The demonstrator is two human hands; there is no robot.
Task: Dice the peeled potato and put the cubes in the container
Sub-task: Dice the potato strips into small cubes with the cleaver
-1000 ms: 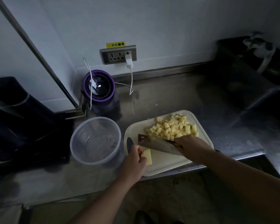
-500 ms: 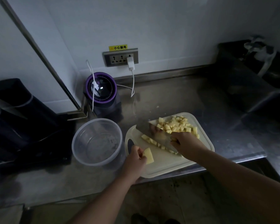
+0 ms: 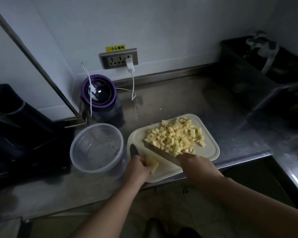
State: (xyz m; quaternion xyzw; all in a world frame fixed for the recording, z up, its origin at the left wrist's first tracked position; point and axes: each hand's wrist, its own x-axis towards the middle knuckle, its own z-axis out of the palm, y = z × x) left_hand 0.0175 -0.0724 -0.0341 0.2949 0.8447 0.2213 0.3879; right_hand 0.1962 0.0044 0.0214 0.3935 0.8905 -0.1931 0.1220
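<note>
The left hand (image 3: 138,169) rested at the near left corner of the white rounded plastic cutting board (image 3: 208,152), its fingers curled round a pale yellow uncut slab of peeled potato (image 3: 152,163) that lay on the board. The right hand (image 3: 198,166) was closed round the handle of a broad steel kitchen knife (image 3: 159,152). The handle was hidden in the fist, and the blade ran up and to the left across the board, its edge against the near side of a heap of small yellow potato cubes (image 3: 176,136). The cubes were spread over the far half of the board, and a few loose ones lay at the right of the heap. A round clear plastic container (image 3: 96,148) stood just to the left of the board on the stainless steel counter (image 3: 179,100). Behind the container stood a dark purple-rimmed appliance (image 3: 100,95), and a white charger plug (image 3: 129,65) sat in the grey wall socket (image 3: 119,58) above.
</note>
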